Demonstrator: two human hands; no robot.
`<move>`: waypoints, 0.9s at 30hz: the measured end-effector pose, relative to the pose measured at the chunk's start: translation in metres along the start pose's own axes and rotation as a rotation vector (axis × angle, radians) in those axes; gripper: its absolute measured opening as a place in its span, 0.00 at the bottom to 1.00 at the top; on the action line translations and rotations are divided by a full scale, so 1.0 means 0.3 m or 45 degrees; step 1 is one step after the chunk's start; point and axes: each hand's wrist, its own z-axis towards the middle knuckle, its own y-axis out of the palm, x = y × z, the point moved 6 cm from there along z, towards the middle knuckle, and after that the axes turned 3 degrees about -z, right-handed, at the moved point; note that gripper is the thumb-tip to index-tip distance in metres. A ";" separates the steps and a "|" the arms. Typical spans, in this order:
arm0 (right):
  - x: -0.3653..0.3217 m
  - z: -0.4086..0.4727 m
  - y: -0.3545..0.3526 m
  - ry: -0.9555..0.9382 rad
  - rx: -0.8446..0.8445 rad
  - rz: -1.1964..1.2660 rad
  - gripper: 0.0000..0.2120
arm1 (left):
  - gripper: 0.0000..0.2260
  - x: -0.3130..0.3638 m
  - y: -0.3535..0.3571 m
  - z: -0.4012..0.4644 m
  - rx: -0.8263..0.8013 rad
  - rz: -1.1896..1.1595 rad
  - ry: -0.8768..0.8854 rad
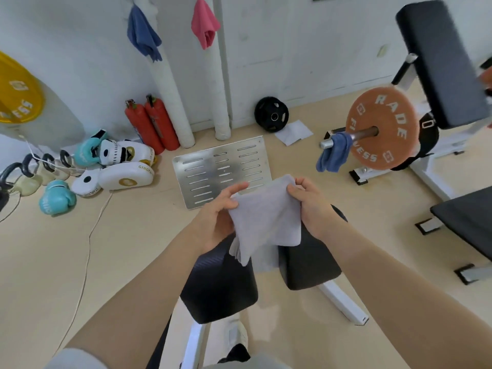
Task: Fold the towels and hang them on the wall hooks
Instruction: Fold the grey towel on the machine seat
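A pale grey towel (267,217) is held up between both hands above the black bench pads. My left hand (217,219) grips its left edge, thumb on top. My right hand (311,206) pinches its upper right corner. The towel is folded over, with loose layers hanging at its lower left. On the wall at the back hang a blue towel (143,33) and a pink towel (205,25); the hooks themselves are hidden. Another blue towel (334,151) is draped over the barbell end at the right.
Black bench pads (221,286) lie under the hands. An orange weight plate (380,127) and bench frame stand right. A metal grille (221,169), red extinguishers (151,126), boxing gloves and pads (114,166), kettlebells and a white cloth (294,132) lie on the floor.
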 end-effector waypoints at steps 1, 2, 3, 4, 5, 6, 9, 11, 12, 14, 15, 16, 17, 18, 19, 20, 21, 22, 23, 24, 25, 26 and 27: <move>-0.024 -0.024 -0.049 -0.019 -0.001 0.038 0.05 | 0.24 -0.017 0.073 0.012 -0.126 0.002 -0.068; -0.045 -0.053 -0.103 -0.032 -0.010 0.055 0.06 | 0.22 -0.043 0.151 0.026 -0.211 0.034 -0.139; -0.063 -0.081 -0.159 -0.042 -0.024 0.041 0.06 | 0.20 -0.077 0.227 0.043 -0.241 0.137 -0.195; -0.081 -0.113 -0.219 -0.055 -0.041 -0.002 0.07 | 0.19 -0.115 0.302 0.065 -0.239 0.295 -0.228; -0.095 -0.146 -0.284 -0.070 -0.056 -0.066 0.07 | 0.20 -0.153 0.374 0.088 -0.213 0.460 -0.229; -0.111 -0.182 -0.352 -0.090 -0.070 -0.134 0.08 | 0.21 -0.186 0.452 0.108 -0.175 0.589 -0.197; -0.169 -0.298 -0.582 -0.163 -0.064 -0.203 0.08 | 0.19 -0.268 0.703 0.140 -0.054 0.694 -0.034; -0.209 -0.366 -0.742 -0.203 -0.073 -0.191 0.09 | 0.14 -0.305 0.869 0.152 0.022 0.723 0.076; -0.230 -0.400 -0.819 -0.226 -0.077 -0.209 0.10 | 0.11 -0.326 0.957 0.162 0.008 0.777 0.130; -0.267 -0.451 -0.968 -0.299 -0.059 -0.279 0.11 | 0.09 -0.374 1.128 0.197 -0.085 1.020 0.251; -0.284 -0.473 -1.038 -0.328 -0.043 -0.308 0.11 | 0.11 -0.407 1.203 0.215 -0.104 1.143 0.285; -0.299 -0.490 -1.102 -0.343 -0.027 -0.324 0.11 | 0.13 -0.433 1.272 0.230 -0.101 1.223 0.301; -0.313 -0.501 -1.164 -0.348 -0.015 -0.326 0.11 | 0.12 -0.451 1.332 0.246 -0.087 1.265 0.318; -0.323 -0.508 -1.220 -0.346 -0.016 -0.331 0.11 | 0.10 -0.462 1.387 0.259 -0.077 1.275 0.336; -0.331 -0.510 -1.267 -0.341 -0.029 -0.344 0.11 | 0.08 -0.471 1.427 0.274 -0.066 1.277 0.346; -0.343 -0.510 -1.306 -0.342 -0.049 -0.368 0.11 | 0.08 -0.475 1.460 0.292 -0.063 1.276 0.353; -0.355 -0.498 -1.344 -0.350 -0.063 -0.390 0.11 | 0.09 -0.477 1.486 0.316 -0.064 1.283 0.343; -0.366 -0.482 -1.380 -0.356 -0.069 -0.407 0.11 | 0.10 -0.476 1.511 0.342 -0.069 1.286 0.334; -0.377 -0.462 -1.414 -0.365 -0.062 -0.419 0.11 | 0.11 -0.475 1.529 0.372 -0.063 1.291 0.319; -0.390 -0.440 -1.440 -0.371 -0.048 -0.423 0.10 | 0.11 -0.472 1.548 0.404 -0.061 1.294 0.314; -0.400 -0.410 -1.464 -0.372 -0.033 -0.423 0.09 | 0.10 -0.466 1.558 0.439 -0.042 1.287 0.324; -0.411 -0.374 -1.483 -0.362 -0.026 -0.425 0.08 | 0.09 -0.458 1.567 0.474 -0.014 1.263 0.350; -0.426 -0.332 -1.500 -0.352 -0.027 -0.439 0.07 | 0.08 -0.445 1.577 0.509 0.022 1.239 0.374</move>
